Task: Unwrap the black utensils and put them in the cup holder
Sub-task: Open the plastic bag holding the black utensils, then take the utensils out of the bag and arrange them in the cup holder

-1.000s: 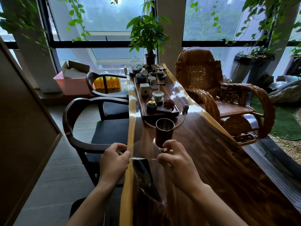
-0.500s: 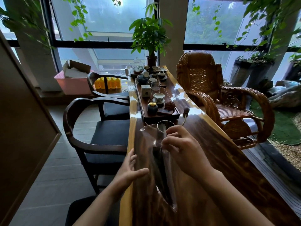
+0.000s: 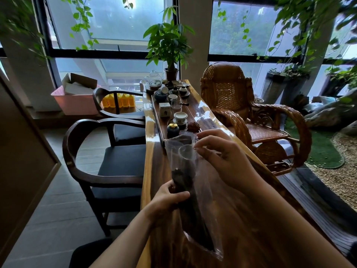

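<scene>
Several black utensils (image 3: 188,187) sit inside a long clear plastic wrapper (image 3: 173,151), held slanted above the wooden table (image 3: 241,219). My left hand (image 3: 168,200) is closed around the wrapper's middle, gripping the utensils through the plastic. My right hand (image 3: 220,159) is at the wrapper's open top, with thumb and forefinger pinching its right edge. The dark cup holder (image 3: 185,150) stands just behind the wrapper and shows only faintly through the plastic. The utensils' lower ends reach down to the wrapper's bottom corner near the table.
A long tea tray (image 3: 157,120) with several cups and jars runs along the table beyond the cup holder. Two dark wooden chairs (image 3: 81,151) stand left of the table and a rattan rocking chair (image 3: 228,89) right. A potted plant (image 3: 170,45) is at the far end.
My left hand, open beside the wrapper before, has closed around its middle. The wrapper has been raised and now covers the cup holder. My right hand shifted to the wrapper's top edge.
</scene>
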